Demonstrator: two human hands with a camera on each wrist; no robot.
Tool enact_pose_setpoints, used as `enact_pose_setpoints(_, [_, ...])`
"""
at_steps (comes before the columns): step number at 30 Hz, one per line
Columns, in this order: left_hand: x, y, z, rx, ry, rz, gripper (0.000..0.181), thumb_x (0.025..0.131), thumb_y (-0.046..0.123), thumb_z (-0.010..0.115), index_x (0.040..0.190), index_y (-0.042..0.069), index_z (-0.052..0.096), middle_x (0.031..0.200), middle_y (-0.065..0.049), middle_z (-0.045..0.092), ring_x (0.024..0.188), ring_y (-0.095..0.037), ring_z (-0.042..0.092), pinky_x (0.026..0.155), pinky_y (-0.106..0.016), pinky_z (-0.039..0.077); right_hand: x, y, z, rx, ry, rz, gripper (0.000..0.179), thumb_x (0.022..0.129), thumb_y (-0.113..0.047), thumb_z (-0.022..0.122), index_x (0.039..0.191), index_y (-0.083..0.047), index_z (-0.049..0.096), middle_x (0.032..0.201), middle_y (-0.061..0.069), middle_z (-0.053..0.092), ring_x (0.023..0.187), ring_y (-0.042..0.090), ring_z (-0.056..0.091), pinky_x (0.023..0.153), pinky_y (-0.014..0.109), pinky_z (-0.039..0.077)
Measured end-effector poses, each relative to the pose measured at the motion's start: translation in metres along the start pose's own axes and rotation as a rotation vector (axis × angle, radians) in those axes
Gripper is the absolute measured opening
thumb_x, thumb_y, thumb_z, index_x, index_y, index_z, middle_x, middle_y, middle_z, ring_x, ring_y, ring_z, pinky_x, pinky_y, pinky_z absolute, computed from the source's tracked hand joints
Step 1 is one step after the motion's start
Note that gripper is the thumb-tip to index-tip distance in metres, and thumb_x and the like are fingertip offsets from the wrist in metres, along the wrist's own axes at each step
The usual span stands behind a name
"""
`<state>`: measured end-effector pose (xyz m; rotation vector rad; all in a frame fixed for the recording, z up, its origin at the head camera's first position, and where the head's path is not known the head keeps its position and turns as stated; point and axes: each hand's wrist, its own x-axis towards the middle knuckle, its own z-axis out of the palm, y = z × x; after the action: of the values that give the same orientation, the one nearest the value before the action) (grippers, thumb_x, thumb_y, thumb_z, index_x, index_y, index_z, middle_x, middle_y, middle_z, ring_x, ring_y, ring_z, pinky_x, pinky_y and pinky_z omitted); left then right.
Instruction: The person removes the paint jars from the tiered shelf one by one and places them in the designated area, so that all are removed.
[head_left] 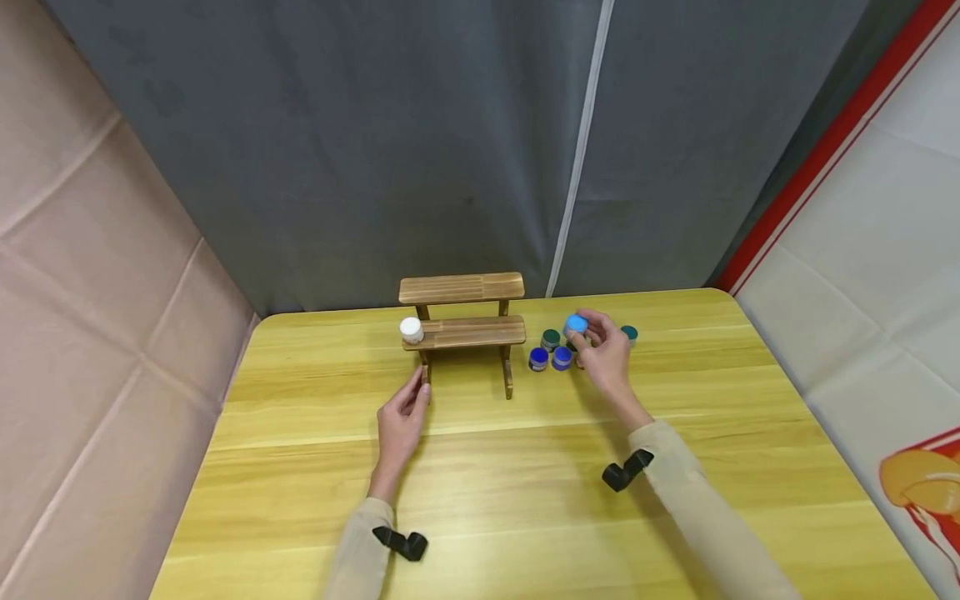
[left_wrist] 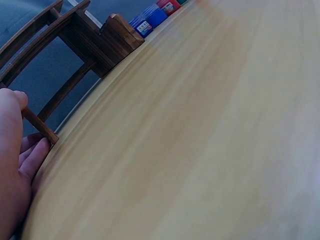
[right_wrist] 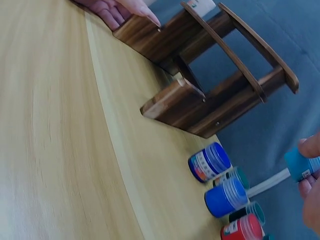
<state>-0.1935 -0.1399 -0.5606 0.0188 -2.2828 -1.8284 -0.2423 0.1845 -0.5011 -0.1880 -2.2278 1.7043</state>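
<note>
A two-tier wooden rack (head_left: 474,332) stands near the back of the table. My left hand (head_left: 401,427) holds the foot of its left leg, with the thumb on one side and fingers on the other in the left wrist view. A white paint jar (head_left: 411,331) sits at the left end of the lower shelf. To the right of the rack, my right hand (head_left: 609,360) pinches a light blue paint jar (right_wrist: 296,164) between thumb and fingers, raised over the other jars. The upper shelf (head_left: 461,288) holds nothing.
Beside the rack's right leg stand a dark blue jar (head_left: 538,359), a blue jar (head_left: 562,358), a green jar (head_left: 551,339) and a red jar (right_wrist: 242,228). A teal jar (head_left: 629,333) is farther right. A grey curtain (head_left: 375,167) hangs behind the table (head_left: 480,500).
</note>
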Motion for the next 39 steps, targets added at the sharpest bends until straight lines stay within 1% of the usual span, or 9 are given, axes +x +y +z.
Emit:
enact_pose_setpoints(2, [0.000, 0.000, 0.000, 0.000, -0.005, -0.005, 0.039, 0.100, 0.014, 0.065, 0.139, 0.009, 0.061, 0.132, -0.023, 0.065, 0.110, -0.038, 0.071, 0.086, -0.015, 0.059, 0.002, 0.002, -0.004, -0.009, 0.011, 0.006, 0.039, 0.093, -0.002, 0.071, 0.131, 0.003, 0.062, 0.128, 0.019, 0.066, 0.118, 0.029, 0.064, 0.091, 0.011, 0.055])
enact_pose_setpoints(4, [0.000, 0.000, 0.000, 0.001, -0.008, -0.006, 0.039, 0.101, 0.015, 0.065, 0.139, 0.009, 0.061, 0.132, -0.022, 0.065, 0.110, -0.038, 0.071, 0.087, -0.017, 0.060, 0.003, 0.004, -0.008, -0.019, 0.024, 0.017, 0.038, 0.093, -0.003, 0.071, 0.130, 0.003, 0.062, 0.128, 0.019, 0.066, 0.118, 0.027, 0.064, 0.095, 0.017, 0.057])
enact_pose_setpoints(6, [0.001, -0.001, 0.000, 0.002, -0.009, -0.005, 0.039, 0.101, 0.015, 0.065, 0.139, 0.009, 0.061, 0.133, -0.022, 0.065, 0.110, -0.038, 0.071, 0.087, -0.018, 0.060, 0.004, 0.006, -0.012, -0.032, 0.043, 0.027, 0.038, 0.093, -0.002, 0.071, 0.130, 0.003, 0.062, 0.128, 0.020, 0.066, 0.118, 0.026, 0.063, 0.103, 0.022, 0.055])
enact_pose_setpoints(8, [0.001, -0.001, 0.000, 0.003, -0.005, -0.003, 0.039, 0.101, 0.014, 0.065, 0.139, 0.009, 0.061, 0.133, -0.022, 0.064, 0.111, -0.038, 0.071, 0.087, -0.018, 0.060, 0.004, 0.008, -0.015, -0.030, 0.056, 0.043, 0.038, 0.092, -0.001, 0.071, 0.129, 0.003, 0.062, 0.128, 0.020, 0.066, 0.116, 0.025, 0.063, 0.104, 0.024, 0.055])
enact_pose_setpoints(15, [0.000, 0.000, 0.000, 0.007, 0.002, -0.004, 0.038, 0.100, 0.014, 0.065, 0.138, 0.008, 0.062, 0.133, -0.022, 0.065, 0.111, -0.038, 0.071, 0.087, -0.019, 0.061, 0.004, 0.016, -0.026, -0.022, 0.075, 0.079, 0.036, 0.092, -0.001, 0.071, 0.127, 0.005, 0.063, 0.128, 0.020, 0.066, 0.116, 0.022, 0.063, 0.099, 0.012, 0.053])
enact_pose_setpoints(24, [0.000, 0.001, 0.000, 0.016, -0.008, -0.011, 0.039, 0.101, 0.014, 0.064, 0.139, 0.009, 0.061, 0.133, -0.022, 0.064, 0.110, -0.038, 0.071, 0.089, -0.028, 0.062, 0.002, 0.025, -0.038, -0.051, 0.105, 0.080, 0.033, 0.092, -0.002, 0.072, 0.123, 0.004, 0.066, 0.125, 0.020, 0.068, 0.107, 0.014, 0.064, 0.091, 0.005, 0.052])
enact_pose_setpoints(28, [0.000, 0.001, 0.000, 0.015, -0.012, -0.008, 0.039, 0.101, 0.015, 0.064, 0.139, 0.009, 0.061, 0.134, -0.022, 0.064, 0.111, -0.038, 0.070, 0.090, -0.028, 0.062, -0.001, 0.030, -0.042, -0.050, 0.108, 0.089, 0.035, 0.092, 0.000, 0.071, 0.126, 0.006, 0.064, 0.127, 0.021, 0.066, 0.110, 0.017, 0.063, 0.093, 0.005, 0.052])
enact_pose_setpoints(33, [0.001, 0.000, 0.000, 0.004, -0.013, -0.013, 0.039, 0.101, 0.015, 0.064, 0.139, 0.009, 0.061, 0.133, -0.023, 0.065, 0.111, -0.038, 0.070, 0.088, -0.023, 0.061, -0.005, 0.040, -0.047, -0.078, 0.115, 0.113, 0.035, 0.094, -0.003, 0.071, 0.127, 0.006, 0.063, 0.128, 0.020, 0.065, 0.113, 0.020, 0.062, 0.097, 0.009, 0.053])
enact_pose_setpoints(39, [0.001, 0.000, -0.001, 0.005, -0.026, -0.019, 0.040, 0.101, 0.016, 0.064, 0.140, 0.009, 0.060, 0.132, -0.023, 0.065, 0.111, -0.037, 0.070, 0.087, -0.019, 0.061, -0.007, 0.049, -0.048, -0.087, 0.115, 0.145, 0.038, 0.094, -0.004, 0.071, 0.130, 0.005, 0.062, 0.130, 0.021, 0.065, 0.119, 0.028, 0.062, 0.099, 0.012, 0.053])
